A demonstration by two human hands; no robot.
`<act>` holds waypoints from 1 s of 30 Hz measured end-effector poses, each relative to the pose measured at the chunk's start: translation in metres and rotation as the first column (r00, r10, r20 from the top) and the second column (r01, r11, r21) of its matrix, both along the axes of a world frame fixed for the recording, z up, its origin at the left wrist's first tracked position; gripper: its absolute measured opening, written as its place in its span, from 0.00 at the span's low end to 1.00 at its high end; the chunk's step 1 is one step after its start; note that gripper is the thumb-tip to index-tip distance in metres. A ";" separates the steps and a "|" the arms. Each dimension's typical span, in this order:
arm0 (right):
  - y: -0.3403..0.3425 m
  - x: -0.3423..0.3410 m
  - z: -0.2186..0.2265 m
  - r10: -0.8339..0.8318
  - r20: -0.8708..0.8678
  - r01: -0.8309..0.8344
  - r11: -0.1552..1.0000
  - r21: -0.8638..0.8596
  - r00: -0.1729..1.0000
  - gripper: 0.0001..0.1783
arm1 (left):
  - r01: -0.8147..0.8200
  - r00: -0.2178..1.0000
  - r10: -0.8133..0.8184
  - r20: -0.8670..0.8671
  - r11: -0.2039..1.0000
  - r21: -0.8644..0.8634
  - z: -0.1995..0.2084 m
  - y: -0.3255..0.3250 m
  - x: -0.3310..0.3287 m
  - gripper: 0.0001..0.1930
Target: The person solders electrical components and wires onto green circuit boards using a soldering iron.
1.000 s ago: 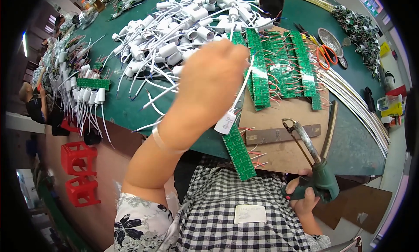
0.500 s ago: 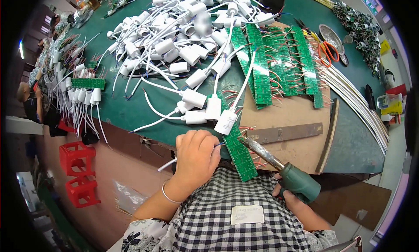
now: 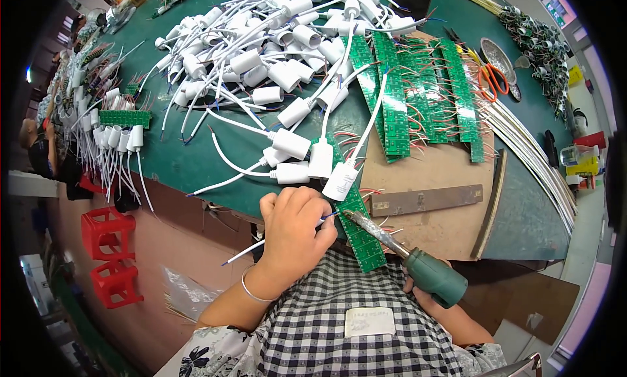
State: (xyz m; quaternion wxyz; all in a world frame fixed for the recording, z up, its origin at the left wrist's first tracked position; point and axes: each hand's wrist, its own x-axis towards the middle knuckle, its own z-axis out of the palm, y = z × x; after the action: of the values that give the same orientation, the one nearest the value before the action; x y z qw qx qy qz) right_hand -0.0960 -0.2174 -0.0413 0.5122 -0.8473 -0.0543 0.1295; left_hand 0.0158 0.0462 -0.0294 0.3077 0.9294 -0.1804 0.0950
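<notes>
My left hand (image 3: 294, 230) is closed at the table's front edge, pinching a white cable (image 3: 243, 251) whose tail hangs out below the palm. Its blue wire end pokes past my fingertips over a green circuit board strip (image 3: 362, 241). In my right hand (image 3: 421, 298), mostly hidden behind the handle, is a soldering iron (image 3: 436, 278) with a green body. The iron's tip meets the strip right by the blue wire; whether it touches the wire I cannot tell. A white lamp holder (image 3: 339, 181) rests across the strip, just beyond my left fingers.
A large heap of white lamp holders with cables (image 3: 261, 70) covers the far table. Green boards with red wires (image 3: 395, 102) lie on a brown board (image 3: 450, 230) with a flat metal bar (image 3: 424, 199). Orange-handled scissors (image 3: 493, 81) and a metal dish (image 3: 498, 57) sit far right. Red stools (image 3: 110, 233) stand left.
The soldering iron has moved left, bringing its tip from the strip's right edge to beside the blue wire. The cable tail under my left hand has swung out further.
</notes>
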 end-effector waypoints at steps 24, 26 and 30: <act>0.002 0.005 0.034 -0.055 -0.255 0.114 0.968 0.225 0.965 0.16 | 0.038 0.996 -0.039 -0.077 0.999 -0.017 -0.003 0.004 0.004 0.07; 0.001 0.001 0.029 -0.069 -0.205 0.115 0.967 0.226 0.976 0.15 | 0.044 0.996 -0.045 -0.077 0.999 -0.012 -0.002 0.004 0.005 0.06; 0.008 0.007 0.037 -0.075 -0.187 0.115 0.971 0.212 0.980 0.12 | 0.045 0.995 -0.047 -0.087 0.999 -0.014 -0.001 0.003 0.005 0.06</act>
State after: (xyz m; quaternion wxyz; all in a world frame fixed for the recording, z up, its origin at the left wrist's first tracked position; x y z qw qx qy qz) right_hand -0.0892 -0.2090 -0.0047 0.6118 -0.7717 0.0181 0.1729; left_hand 0.0207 0.0496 -0.0309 0.3229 0.9264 -0.1876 0.0484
